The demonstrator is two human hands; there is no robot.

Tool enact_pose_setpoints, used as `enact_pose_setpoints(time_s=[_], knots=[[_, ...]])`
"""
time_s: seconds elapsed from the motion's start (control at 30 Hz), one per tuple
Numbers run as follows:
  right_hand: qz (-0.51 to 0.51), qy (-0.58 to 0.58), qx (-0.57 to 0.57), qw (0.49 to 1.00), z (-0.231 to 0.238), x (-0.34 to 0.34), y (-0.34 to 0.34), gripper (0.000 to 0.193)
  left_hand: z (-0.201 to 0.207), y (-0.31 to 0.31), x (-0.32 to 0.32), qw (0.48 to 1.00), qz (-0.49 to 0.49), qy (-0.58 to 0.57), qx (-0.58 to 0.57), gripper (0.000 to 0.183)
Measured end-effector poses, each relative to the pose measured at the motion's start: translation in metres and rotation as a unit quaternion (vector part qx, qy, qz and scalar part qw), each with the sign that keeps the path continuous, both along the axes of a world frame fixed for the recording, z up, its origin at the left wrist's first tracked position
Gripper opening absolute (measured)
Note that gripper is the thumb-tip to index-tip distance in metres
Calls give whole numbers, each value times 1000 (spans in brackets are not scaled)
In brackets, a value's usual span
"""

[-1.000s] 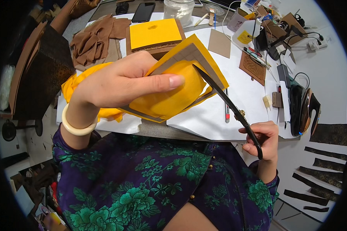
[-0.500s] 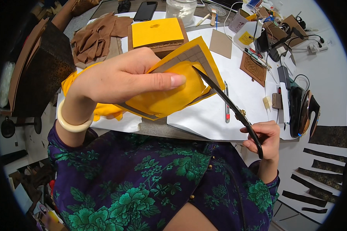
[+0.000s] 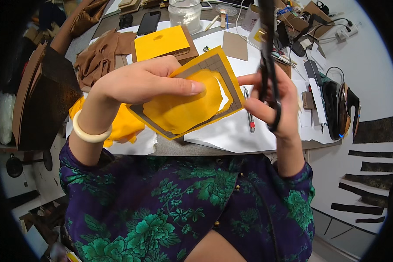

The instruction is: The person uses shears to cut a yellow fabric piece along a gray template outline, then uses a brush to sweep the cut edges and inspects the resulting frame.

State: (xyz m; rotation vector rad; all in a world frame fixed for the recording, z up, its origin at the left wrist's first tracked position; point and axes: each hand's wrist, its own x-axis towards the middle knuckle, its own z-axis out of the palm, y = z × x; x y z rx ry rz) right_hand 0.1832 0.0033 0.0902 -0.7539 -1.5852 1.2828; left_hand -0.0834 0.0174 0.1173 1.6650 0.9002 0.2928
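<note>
Pinching a yellow sheet [image 3: 185,102] with a grey-brown backing between thumb and fingers, the left hand [image 3: 137,81] holds it above the tabletop [image 3: 231,135]. Just right of that grip, the right hand [image 3: 270,102] is closed around black scissors [image 3: 268,56], blades pointing up, its forefinger touching the sheet's edge. Beyond lie brown leather scraps [image 3: 98,54] and a phone [image 3: 149,22].

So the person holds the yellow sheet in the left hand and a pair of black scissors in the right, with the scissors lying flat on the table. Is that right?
Not quite. The left hand does hold the yellow sheet, and the right hand does hold the black scissors, but the head view shows the scissors raised upright in the air above the table, blades pointing away, not lying flat on it.
</note>
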Motion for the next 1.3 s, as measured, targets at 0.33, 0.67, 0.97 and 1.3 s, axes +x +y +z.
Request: enact_pose_setpoints(time_s=[0.33,0.67,0.97,1.3], knots=[[-210,254,20,944,-15,-40,6,33,-78,-1,-17,771,61,-629,-77,109],[-219,143,-33,965,-37,-53,-13,29,-57,-17,89,709,451,-530,110,26],[83,126,-205,967,-63,26,-68,36,-58,-11,64,675,427,-523,298,22],[98,116,-240,959,-64,19,-71,35,-71,-2,66,631,504,-458,372,25]])
